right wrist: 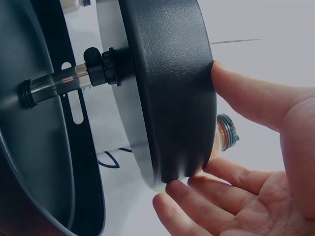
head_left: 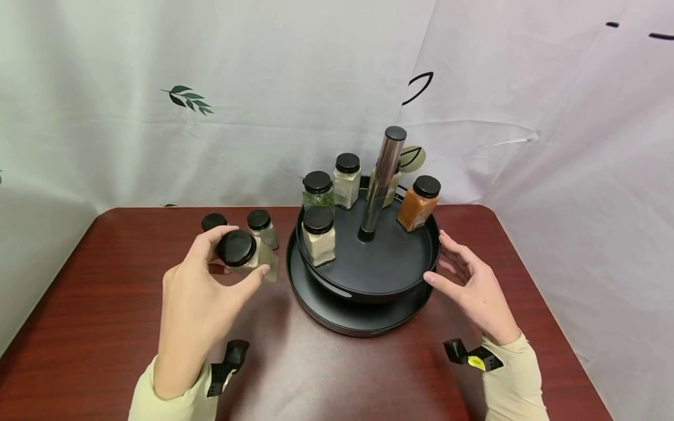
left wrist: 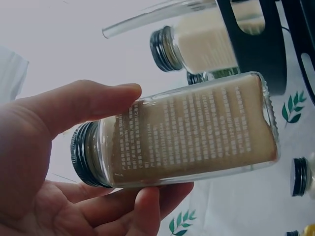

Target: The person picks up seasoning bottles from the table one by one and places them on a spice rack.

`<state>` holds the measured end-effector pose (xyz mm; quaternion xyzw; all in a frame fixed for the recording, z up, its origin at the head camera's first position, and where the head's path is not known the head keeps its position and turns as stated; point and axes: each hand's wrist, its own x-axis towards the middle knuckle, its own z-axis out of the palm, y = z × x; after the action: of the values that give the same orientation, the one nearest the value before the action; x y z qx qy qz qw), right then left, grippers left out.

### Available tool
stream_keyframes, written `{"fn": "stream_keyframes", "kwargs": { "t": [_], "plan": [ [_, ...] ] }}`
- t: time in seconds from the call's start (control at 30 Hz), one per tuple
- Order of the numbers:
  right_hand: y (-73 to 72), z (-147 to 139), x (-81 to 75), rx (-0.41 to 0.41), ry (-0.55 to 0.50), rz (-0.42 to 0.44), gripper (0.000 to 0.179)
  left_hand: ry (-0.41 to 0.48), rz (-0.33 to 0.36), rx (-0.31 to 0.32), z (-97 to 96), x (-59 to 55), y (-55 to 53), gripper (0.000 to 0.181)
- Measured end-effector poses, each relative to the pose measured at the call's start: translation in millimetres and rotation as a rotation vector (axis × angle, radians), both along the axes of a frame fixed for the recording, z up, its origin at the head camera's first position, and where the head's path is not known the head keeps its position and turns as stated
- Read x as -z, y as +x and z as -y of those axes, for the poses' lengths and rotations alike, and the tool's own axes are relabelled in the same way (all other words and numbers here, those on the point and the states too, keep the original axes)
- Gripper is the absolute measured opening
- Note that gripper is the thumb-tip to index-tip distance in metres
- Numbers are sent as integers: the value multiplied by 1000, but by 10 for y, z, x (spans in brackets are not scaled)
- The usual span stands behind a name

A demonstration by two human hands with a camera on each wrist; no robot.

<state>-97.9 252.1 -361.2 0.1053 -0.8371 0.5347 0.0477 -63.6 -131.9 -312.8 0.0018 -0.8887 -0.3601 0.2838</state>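
Between the thumb and fingers of my left hand (head_left: 197, 298) is a glass spice jar (left wrist: 192, 132) with a black lid, pale tan powder and printed text. It is tilted and held left of a black two-tier turntable organizer (head_left: 368, 327). My right hand (head_left: 476, 286) holds the right rim of the upper tray (right wrist: 172, 88) with its thumb and fingertips spread along the edge. On that tray stand a cream-powder jar (head_left: 320, 242), a green-herb jar (head_left: 318, 196), an orange-powder jar (head_left: 418, 206) and others behind, one partly hidden by the centre post (head_left: 381, 181).
Behind the left hand, a lidded jar (head_left: 263, 228) and another black-lidded jar (head_left: 213, 221), mostly hidden, stand on the reddish-brown table (head_left: 95, 327). A white curtain (head_left: 237, 146) with leaf prints hangs along the table's back edge.
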Motion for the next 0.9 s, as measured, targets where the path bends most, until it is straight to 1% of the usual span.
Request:
{"fn": "stream_keyframes", "kwargs": {
  "t": [0.07, 0.17, 0.3, 0.5, 0.57, 0.7, 0.8, 0.9],
  "plan": [
    [-5, 0, 1, 0, 7, -1, 71, 2, -24, 23, -18, -7, 12, 66],
    [-10, -9, 11, 8, 32, -6, 72, 6, -39, 55, -50, -21, 31, 66],
    [-18, -20, 27, 16, 56, -9, 72, 10, -30, 75, -103, -41, 63, 66],
    [-21, -7, 23, 6, 39, -7, 72, 2, -34, 84, -183, -48, 104, 67],
    [-21, -1, 16, 5, 39, -13, 72, 7, -25, 93, -212, -51, 123, 67],
    [-19, 7, 1, 2, 30, -14, 71, 18, 12, 104, -275, -70, 163, 69],
    [-15, 8, -4, 1, 23, -8, 71, 22, 24, 123, -331, -93, 174, 68],
    [-15, -2, 4, 9, 29, -8, 72, 18, 12, 160, -395, -114, 166, 68]
  ]
}}
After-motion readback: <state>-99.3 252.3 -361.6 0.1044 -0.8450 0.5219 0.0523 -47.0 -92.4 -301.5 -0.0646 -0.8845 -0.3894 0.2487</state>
